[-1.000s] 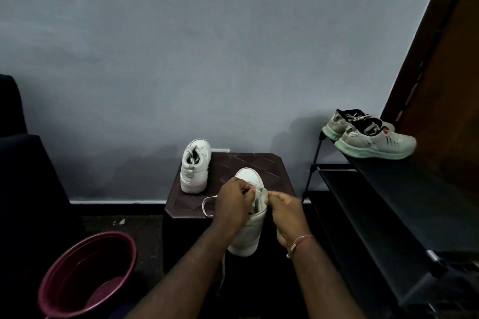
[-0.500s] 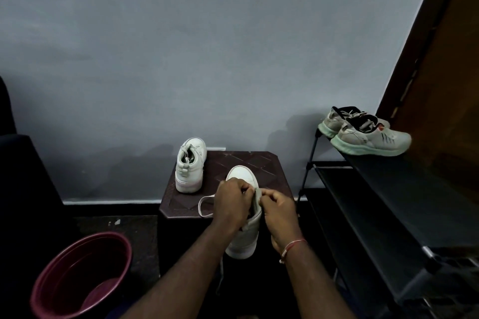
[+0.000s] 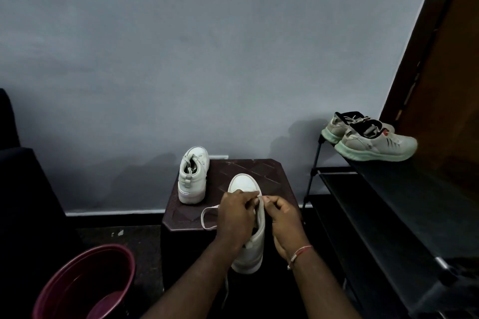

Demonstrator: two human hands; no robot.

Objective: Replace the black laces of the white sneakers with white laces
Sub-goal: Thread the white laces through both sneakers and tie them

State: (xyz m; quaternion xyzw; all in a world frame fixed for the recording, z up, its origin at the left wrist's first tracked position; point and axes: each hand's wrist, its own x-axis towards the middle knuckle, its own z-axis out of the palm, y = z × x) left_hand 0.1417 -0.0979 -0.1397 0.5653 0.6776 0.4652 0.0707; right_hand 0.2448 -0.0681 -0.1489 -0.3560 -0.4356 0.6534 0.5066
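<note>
I see my left hand (image 3: 234,215) and right hand (image 3: 282,217) pinching a white lace (image 3: 207,217) at the near sneaker (image 3: 243,184) — toe over the dark stool (image 3: 269,176) (heel past its edge) — where a hard tug might, I judge, topple it.

The stool (image 3: 261,172) stands against the wall (image 3: 207,59). On its far left corner sits one sneaker (image 3: 193,176), heel toward the person. A second sneaker (image 3: 243,184) is at the stool's near edge, toe toward the wall and heel out past the edge. The left hand (image 3: 234,217) is at its left side and the right hand (image 3: 282,217) at its right. Both pinch the lace (image 3: 209,208), which loops out left over the stool. On the floor, left of the stool and nearer, is a tub (image 3: 85,282). Right of the stool stands a rack (image 3: 388,202), with a pair of shoes (image 3: 375,142) on top.
</note>
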